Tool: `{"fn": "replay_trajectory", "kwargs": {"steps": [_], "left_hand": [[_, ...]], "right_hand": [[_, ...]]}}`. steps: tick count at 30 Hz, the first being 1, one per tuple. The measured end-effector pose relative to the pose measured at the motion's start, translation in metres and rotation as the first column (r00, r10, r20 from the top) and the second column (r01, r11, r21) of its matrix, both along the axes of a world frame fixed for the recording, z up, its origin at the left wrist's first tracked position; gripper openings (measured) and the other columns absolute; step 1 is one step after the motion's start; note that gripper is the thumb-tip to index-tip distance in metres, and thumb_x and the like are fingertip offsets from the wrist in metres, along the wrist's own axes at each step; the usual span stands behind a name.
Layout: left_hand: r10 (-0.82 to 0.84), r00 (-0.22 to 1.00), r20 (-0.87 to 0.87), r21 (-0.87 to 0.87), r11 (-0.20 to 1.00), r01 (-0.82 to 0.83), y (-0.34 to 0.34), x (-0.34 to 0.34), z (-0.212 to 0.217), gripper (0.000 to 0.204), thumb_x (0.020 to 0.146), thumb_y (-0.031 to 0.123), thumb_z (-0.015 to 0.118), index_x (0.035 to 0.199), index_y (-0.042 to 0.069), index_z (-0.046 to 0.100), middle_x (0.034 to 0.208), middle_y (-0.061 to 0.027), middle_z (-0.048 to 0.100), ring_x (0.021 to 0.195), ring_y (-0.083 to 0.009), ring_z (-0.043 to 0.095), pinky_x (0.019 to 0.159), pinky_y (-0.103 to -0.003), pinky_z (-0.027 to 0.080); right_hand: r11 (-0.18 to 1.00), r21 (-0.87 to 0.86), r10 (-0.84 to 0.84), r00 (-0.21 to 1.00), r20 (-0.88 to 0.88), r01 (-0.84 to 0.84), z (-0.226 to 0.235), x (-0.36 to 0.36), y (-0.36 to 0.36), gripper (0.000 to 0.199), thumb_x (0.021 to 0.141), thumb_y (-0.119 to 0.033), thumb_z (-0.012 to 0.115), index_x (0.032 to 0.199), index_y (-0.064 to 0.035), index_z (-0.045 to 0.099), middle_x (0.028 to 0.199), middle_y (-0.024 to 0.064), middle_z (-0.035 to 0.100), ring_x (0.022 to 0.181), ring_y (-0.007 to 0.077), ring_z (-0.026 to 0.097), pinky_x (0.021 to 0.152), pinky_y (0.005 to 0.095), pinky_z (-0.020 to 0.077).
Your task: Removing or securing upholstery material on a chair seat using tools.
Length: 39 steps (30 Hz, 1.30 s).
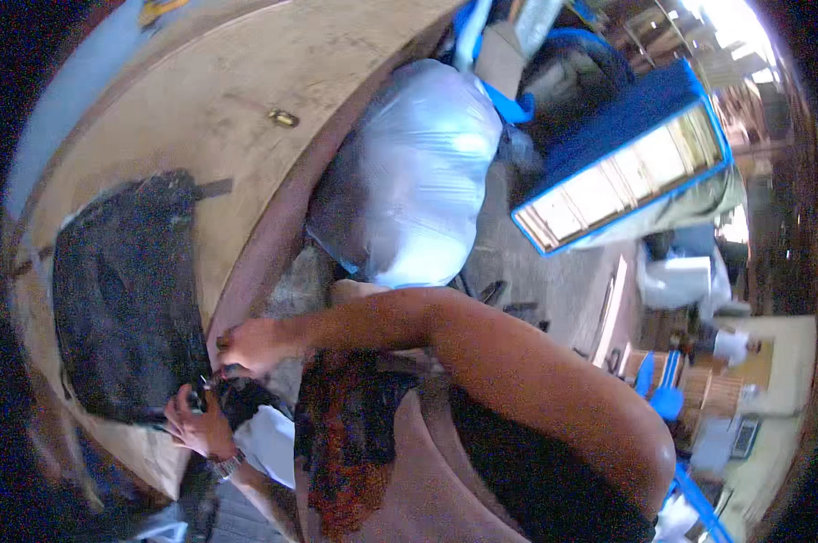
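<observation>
Black cloth (124,299), spread on tan tabletop (237,77)

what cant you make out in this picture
In the head view:
Left hand and right hand: blur hides what, if anything, they grip.
Pale plastic bag: cloudy film hides its contents.
Small yellow-and-black object: too small to identify.
Yellow item: cut off by the upper edge.

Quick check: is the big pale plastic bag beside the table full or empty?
Full, or nearly so: the plastic bag bulges roundly, its sides puffed out. What fills it, I cannot tell.
</observation>
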<state>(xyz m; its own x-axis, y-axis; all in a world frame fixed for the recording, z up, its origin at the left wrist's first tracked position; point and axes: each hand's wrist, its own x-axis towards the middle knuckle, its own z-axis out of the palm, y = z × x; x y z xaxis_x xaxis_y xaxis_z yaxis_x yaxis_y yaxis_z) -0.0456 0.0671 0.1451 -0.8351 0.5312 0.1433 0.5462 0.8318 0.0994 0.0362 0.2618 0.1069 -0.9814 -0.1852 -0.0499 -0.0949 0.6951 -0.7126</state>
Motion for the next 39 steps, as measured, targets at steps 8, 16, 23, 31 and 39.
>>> {"fn": "replay_trajectory", "kwargs": {"steps": [8, 16, 23, 31, 39], "left_hand": [[-0.195, 0.979, 0.066, 0.237, 0.956, 0.175, 0.044, -0.027, -0.016, 0.034, 0.082, 0.040, 0.064, 0.077, 0.006, 0.061, 0.068, -0.0079, 0.057, 0.060, -0.0253, 0.054, 0.053, -0.039, 0.040], [-0.135, 0.977, 0.167, 0.065, 0.990, 0.126, 0.032, -0.035, -0.011, 0.037, 0.085, 0.043, 0.060, 0.076, 0.007, 0.061, 0.069, -0.0158, 0.060, 0.060, -0.0331, 0.055, 0.057, -0.045, 0.043], [-0.051, 0.983, 0.177, 0.090, 0.995, 0.035, 0.029, -0.013, -0.018, 0.028, 0.080, 0.040, 0.063, 0.084, 0.012, 0.064, 0.084, -0.0099, 0.062, 0.086, -0.0322, 0.057, 0.074, -0.046, 0.044], [0.095, 0.958, 0.269, 0.175, 0.974, -0.146, 0.019, 0.008, -0.003, 0.028, 0.078, 0.038, 0.065, 0.077, 0.011, 0.061, 0.080, -0.0075, 0.064, 0.081, -0.0275, 0.060, 0.072, -0.044, 0.040], [-0.228, 0.969, 0.094, 0.407, 0.897, 0.171, 0.017, 0.021, -0.009, 0.019, 0.078, 0.025, 0.066, 0.073, 0.009, 0.058, 0.072, -0.0059, 0.061, 0.071, -0.0282, 0.057, 0.067, -0.042, 0.040]], "right_hand": [[0.889, 0.243, -0.458, 0.757, 0.466, 0.388, -0.154, 0.140, 0.103, 0.027, 0.080, -0.024, 0.057, 0.101, -0.0082, 0.062, 0.101, 0.0204, 0.060, 0.084, 0.0337, 0.061, 0.073, 0.0462, 0.0485], [0.876, -0.091, -0.405, 0.826, 0.392, 0.473, -0.056, 0.094, 0.067, 0.037, 0.089, -0.034, 0.050, 0.103, -0.0016, 0.059, 0.097, 0.0208, 0.063, 0.089, 0.0373, 0.059, 0.078, 0.0448, 0.0471], [0.827, -0.463, -0.129, 0.910, 0.395, 0.318, -0.024, 0.070, 0.052, 0.028, 0.092, -0.019, 0.054, 0.111, 0.0014, 0.054, 0.084, 0.0031, 0.061, 0.076, 0.0093, 0.055, 0.067, 0.0256, 0.0465], [0.787, -0.507, 0.023, 0.805, 0.593, 0.352, -0.019, 0.036, 0.031, 0.027, 0.093, -0.027, 0.053, 0.096, -0.0014, 0.060, 0.083, 0.0032, 0.062, 0.074, 0.0102, 0.059, 0.066, 0.0234, 0.0466], [0.325, -0.771, 0.372, 0.675, 0.637, 0.548, 0.005, -0.003, 0.025, 0.034, 0.096, -0.035, 0.040, 0.098, -0.0036, 0.055, 0.099, 0.0133, 0.064, 0.085, 0.0291, 0.064, 0.070, 0.0376, 0.0504]]}}
